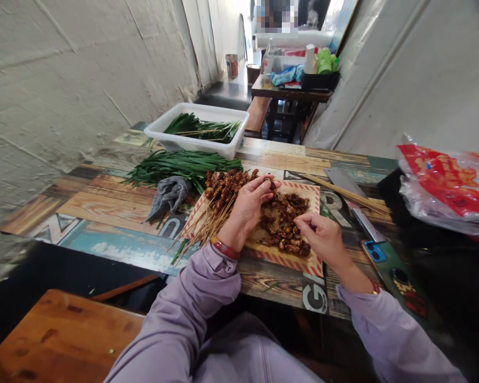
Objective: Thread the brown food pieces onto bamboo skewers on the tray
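Observation:
My left hand point(249, 205) is over the pile, its fingers closed round a dark brown, sauce-coated piece of food point(268, 182). My right hand point(321, 234) pinches thumb and fingers together above the loose brown glossy pieces point(293, 244); anything between those fingertips is too small to make out. The loose pieces lie on a sheet of paper with a red-striped border point(279, 265). Left of them, threaded skewers point(223, 189) are heaped, their bare bamboo ends point(203, 226) pointing toward me. The left wrist partly covers the heap.
Green chives point(167, 166) and a grey cloth point(168, 197) lie left. Behind stands a white plastic tub point(197, 110) of greens. On the right are bare bamboo skewers point(343, 192), a knife point(365, 221), a phone point(399, 276) and red-printed plastic bags point(451, 181).

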Action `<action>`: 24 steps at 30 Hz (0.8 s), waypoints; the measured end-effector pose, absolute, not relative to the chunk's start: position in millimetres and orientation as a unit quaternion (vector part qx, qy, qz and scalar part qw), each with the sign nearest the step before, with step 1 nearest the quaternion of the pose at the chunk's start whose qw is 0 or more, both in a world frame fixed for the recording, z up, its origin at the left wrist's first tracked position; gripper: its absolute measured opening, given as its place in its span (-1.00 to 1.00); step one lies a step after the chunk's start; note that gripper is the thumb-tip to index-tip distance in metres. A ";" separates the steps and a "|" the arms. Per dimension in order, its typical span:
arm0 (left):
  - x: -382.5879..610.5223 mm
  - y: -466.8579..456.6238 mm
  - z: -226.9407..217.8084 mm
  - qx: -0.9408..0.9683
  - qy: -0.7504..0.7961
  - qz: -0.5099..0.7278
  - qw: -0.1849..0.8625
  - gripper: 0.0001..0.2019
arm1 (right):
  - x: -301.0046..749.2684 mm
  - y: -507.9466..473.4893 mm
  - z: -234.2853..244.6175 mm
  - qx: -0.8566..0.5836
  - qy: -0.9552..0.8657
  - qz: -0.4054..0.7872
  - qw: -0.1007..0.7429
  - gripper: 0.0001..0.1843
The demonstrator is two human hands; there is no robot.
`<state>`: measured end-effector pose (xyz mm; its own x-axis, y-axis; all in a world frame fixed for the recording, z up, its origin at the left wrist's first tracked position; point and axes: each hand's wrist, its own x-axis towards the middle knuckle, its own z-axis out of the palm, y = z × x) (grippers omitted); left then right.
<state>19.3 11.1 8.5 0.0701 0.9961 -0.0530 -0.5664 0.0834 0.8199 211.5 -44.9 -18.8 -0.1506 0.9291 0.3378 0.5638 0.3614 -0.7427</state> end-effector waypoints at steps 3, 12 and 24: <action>20.4 10.8 8.0 0.325 0.337 0.591 0.657 -0.68 | 211.4 -44.7 -18.4 -0.518 -0.722 0.235 0.394 -0.77; 23.3 10.3 8.0 0.321 0.345 0.592 0.654 -0.70 | 210.0 -44.2 -18.9 -0.526 -0.724 0.224 0.386 -0.73; 24.4 9.8 8.3 0.330 0.343 0.589 0.653 -0.71 | 209.5 -41.6 -22.6 -0.531 -0.721 0.219 0.387 -0.72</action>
<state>24.4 9.8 8.3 0.0700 0.9958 -0.0585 -0.5426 0.0873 0.8355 209.5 -41.6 -22.6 -0.1370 0.9357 0.3250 0.5966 0.3399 -0.7270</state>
